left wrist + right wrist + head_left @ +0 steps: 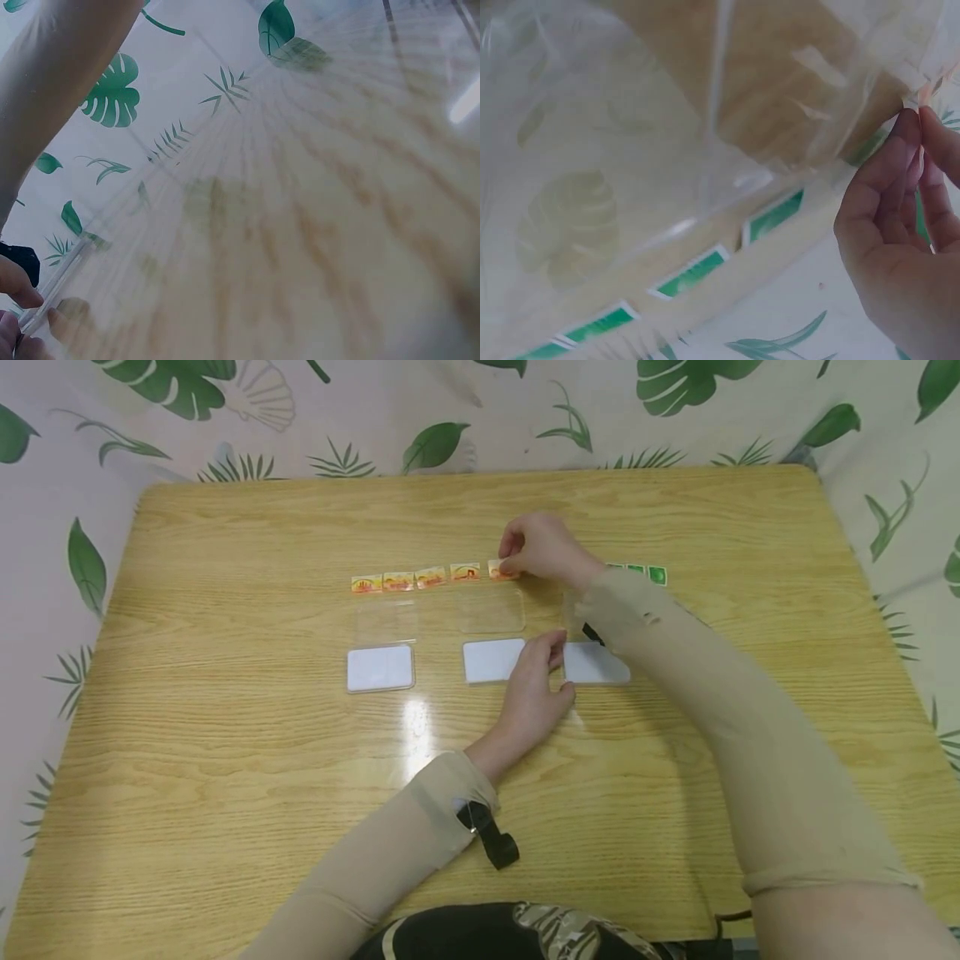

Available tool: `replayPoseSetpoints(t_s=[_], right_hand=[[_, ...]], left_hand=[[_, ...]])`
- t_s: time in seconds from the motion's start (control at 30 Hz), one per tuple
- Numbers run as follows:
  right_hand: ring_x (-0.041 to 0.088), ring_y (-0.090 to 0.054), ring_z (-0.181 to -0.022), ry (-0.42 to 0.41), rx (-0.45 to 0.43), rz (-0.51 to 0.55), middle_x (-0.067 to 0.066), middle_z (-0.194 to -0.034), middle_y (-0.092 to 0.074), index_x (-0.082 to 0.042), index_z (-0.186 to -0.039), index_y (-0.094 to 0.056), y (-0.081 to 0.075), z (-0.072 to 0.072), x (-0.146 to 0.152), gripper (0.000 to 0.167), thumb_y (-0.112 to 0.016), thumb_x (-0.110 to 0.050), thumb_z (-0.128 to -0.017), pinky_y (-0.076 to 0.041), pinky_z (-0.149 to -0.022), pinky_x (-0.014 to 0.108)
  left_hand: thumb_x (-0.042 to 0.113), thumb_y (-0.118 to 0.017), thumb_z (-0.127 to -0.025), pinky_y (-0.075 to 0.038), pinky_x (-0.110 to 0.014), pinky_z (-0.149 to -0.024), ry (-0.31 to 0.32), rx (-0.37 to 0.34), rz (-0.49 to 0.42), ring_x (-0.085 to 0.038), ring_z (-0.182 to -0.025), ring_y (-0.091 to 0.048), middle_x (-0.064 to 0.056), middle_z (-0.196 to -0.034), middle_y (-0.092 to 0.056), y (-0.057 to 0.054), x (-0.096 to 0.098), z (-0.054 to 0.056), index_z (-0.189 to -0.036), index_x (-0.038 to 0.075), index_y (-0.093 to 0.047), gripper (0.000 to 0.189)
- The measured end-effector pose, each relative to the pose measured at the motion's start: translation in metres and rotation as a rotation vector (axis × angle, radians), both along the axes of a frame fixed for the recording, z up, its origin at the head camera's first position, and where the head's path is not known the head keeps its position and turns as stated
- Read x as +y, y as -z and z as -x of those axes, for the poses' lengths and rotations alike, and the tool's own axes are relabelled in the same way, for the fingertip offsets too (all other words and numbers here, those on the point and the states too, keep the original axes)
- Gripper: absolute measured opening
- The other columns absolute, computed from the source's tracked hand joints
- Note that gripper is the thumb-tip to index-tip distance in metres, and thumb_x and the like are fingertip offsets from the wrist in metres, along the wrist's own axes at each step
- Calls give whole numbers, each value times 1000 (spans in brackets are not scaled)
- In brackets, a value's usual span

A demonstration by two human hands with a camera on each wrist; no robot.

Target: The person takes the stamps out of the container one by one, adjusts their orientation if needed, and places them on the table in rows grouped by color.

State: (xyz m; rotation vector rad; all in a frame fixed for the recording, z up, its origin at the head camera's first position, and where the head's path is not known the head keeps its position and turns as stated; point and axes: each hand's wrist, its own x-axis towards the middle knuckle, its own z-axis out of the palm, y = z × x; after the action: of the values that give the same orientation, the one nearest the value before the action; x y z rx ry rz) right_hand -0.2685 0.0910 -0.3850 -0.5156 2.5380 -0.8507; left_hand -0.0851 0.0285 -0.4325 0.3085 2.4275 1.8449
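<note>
My right hand [551, 547] pinches a small orange-and-yellow picture card [495, 568] at the right end of a row of similar cards [431, 577]. In the right wrist view, its thumb and fingertip meet on an orange edge [927, 91]. My left hand [534, 689] rests between two white rectangular pieces, the middle one [489, 662] and the right one [600, 664]. Its fingers and thumb lie loosely bent at the right piece's near corners. The left wrist view shows only fingers [21, 289] by a clear edge.
A third white piece [380, 668] lies at the left. Clear plastic covers [491, 612] lie behind the white pieces. Several small green cards [657, 576] continue the row to the right, partly hidden by the right arm. A leaf-patterned wall [427, 410] borders the wooden table [225, 735].
</note>
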Motion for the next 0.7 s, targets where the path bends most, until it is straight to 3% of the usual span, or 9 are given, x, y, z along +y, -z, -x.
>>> replayPoseSetpoints(t_s=[0.3, 0.7], right_hand=[[20, -49, -79, -83, 48, -175, 9, -88, -57, -3, -92, -60, -2, 3, -12, 13, -68, -12, -87, -40, -70, 29], [21, -48, -83, -97, 72, -231, 8, -90, -58, -6, -88, -61, -3, 2, -9, 18, -68, -22, -89, -41, -72, 31]], left_hand=[[-15, -59, -80, -36, -10, -101, 1, 17, 0, -22, -121, -45, -18, -130, -45, 1, 0, 0, -135, -6, -40, 59], [-15, -59, -80, -36, -10, -100, -4, 27, 10, -21, -121, -45, -18, -131, -45, 0, 0, 0, -134, -7, -40, 58]])
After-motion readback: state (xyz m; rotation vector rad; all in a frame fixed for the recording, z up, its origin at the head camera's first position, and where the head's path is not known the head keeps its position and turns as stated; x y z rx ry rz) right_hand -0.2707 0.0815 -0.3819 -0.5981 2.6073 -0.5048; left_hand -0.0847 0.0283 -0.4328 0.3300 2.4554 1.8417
